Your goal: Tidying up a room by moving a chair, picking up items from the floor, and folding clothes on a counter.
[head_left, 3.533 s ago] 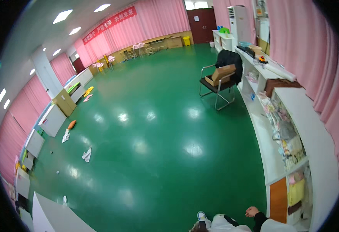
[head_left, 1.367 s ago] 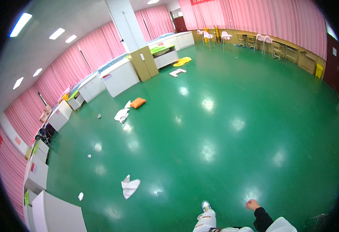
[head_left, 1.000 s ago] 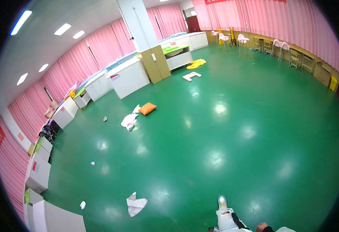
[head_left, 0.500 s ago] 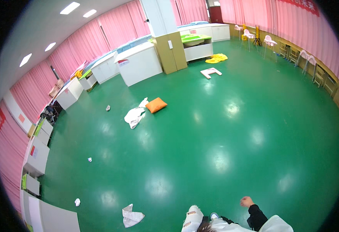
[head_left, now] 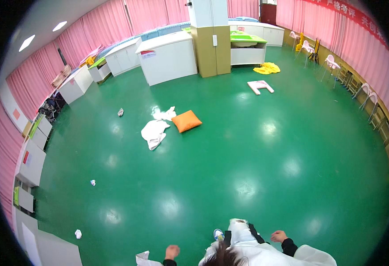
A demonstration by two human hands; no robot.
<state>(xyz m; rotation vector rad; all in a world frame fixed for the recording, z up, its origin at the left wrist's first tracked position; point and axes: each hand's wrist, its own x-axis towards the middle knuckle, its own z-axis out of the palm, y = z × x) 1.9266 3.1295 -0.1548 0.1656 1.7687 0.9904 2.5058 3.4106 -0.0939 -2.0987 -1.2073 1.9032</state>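
While your left hand (head_left: 172,252) is hanging just above the crumpled white paper (head_left: 144,258) at the bottom edge of the view, you are risking a slip or a fumbled grab: the green floor (head_left: 256,177) is glossy and throwing back the ceiling lights, and the paper is lying partly cut off by the frame, so reaching for it blind could knock it further away. That paper is looking creased, pale and light, sitting on the floor just beside your left hand and not touching it as far as I can tell. Your left hand is appearing loosely curled and empty; your right hand (head_left: 278,236) is hanging free on the other side with nothing in it, though whether its fingers are spread or closed I cannot tell. Further out, small paper scraps (head_left: 78,233) are dotting the floor, and a white cloth (head_left: 153,133) is lying beside an orange cushion (head_left: 186,121), with white cabinets (head_left: 167,56) standing beyond.
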